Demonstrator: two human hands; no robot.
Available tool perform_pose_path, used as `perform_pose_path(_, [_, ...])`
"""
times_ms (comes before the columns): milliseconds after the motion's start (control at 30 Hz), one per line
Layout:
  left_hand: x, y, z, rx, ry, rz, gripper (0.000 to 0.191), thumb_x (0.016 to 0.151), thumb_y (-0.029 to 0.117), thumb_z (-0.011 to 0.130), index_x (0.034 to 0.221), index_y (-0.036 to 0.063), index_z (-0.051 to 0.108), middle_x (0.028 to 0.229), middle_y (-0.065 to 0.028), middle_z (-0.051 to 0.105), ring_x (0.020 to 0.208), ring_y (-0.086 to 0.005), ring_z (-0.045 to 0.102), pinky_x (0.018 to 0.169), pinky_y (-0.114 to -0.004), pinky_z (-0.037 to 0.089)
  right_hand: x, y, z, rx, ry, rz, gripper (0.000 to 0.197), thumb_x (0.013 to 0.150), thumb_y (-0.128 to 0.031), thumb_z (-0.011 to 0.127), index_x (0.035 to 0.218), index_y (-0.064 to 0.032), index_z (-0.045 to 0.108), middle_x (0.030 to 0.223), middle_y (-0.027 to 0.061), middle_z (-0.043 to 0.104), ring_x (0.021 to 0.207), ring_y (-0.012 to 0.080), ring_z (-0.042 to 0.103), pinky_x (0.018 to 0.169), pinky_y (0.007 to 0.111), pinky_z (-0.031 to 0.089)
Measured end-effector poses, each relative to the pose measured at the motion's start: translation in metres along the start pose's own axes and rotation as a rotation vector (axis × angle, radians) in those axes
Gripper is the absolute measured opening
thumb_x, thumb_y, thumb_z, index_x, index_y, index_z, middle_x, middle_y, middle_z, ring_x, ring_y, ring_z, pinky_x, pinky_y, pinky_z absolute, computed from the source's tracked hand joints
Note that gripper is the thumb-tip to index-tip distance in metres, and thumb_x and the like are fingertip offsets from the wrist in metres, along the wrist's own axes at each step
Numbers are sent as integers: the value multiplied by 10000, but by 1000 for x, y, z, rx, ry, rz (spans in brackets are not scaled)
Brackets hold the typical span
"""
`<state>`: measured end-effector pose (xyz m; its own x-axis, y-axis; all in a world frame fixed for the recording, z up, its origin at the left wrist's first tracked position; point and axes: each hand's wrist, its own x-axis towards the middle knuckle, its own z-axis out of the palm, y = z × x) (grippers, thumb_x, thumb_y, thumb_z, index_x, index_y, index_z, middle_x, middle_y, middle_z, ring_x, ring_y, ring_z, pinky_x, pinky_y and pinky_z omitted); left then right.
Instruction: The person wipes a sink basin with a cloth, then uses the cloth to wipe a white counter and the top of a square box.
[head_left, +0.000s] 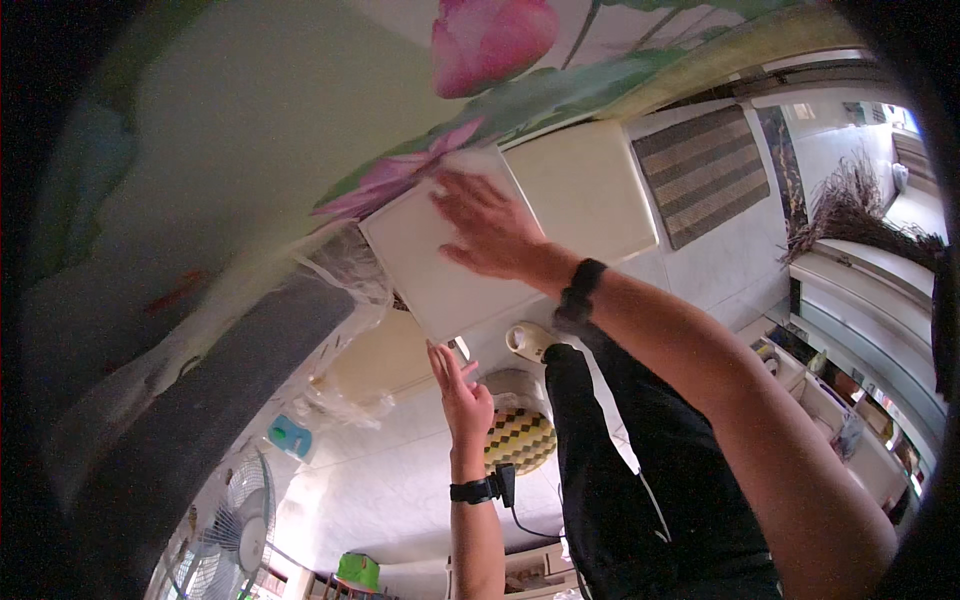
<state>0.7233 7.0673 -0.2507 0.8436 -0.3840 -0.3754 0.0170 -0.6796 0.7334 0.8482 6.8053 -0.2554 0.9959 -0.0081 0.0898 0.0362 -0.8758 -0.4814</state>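
A flat white square panel (442, 277) lies in front of me, with its far edge by a lotus-print surface (300, 97). My right hand (487, 225) is spread palm down over the panel's upper part; the hand is blurred, and whether it presses on the panel I cannot tell. Below the panel's near corner is my left hand (461, 397), its fingers stretched out and their tips at or near that corner. Neither hand grips anything that shows. A cream panel (585, 187) adjoins the white one on the right. Crumpled clear plastic (352, 262) lies along its left side.
A cream shoe (529, 341) and a stool with a zigzag-patterned top (520, 442) are below the panel. A standing fan (244, 525) and a blue container (289, 438) are at lower left. To the right are a striped mat (701, 176), dry twigs (855, 202) and open compartments.
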Motion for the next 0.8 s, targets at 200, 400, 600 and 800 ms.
perform_pose_path(200, [5,-7,-1,-143,-51,6,914,787,-149,414,1589,150,97,1623,-248,45,1091,-306,672,682,-264,535,-15,-59,32,-60,-211,-321,712,902,-513,556,1441,-62,444,1578,111,297,1449,239,277,1216,402,178])
perform_pose_path(400, [0,-13,-2,-99,-33,-9,905,766,-117,431,1584,143,143,1616,-252,110,1084,-297,677,675,-274,537,-91,-25,6,3,-398,-550,799,850,-482,655,1478,-71,380,1591,111,277,1466,247,260,1233,411,141])
perform_pose_path(600, [2,-12,2,-75,22,78,884,765,-114,422,1578,132,175,1604,-276,122,1030,-306,697,674,-288,543,-124,19,-44,-79,-541,-423,848,843,-483,664,1496,-47,346,1593,130,265,1472,256,243,1235,411,128])
perform_pose_path(800, [1,-41,-12,-304,30,74,715,902,84,543,1554,74,248,1554,-203,336,982,-257,709,708,-275,522,-100,-39,15,-179,-466,-621,874,836,-572,626,1498,-66,363,1621,107,207,1494,250,191,1231,392,136])
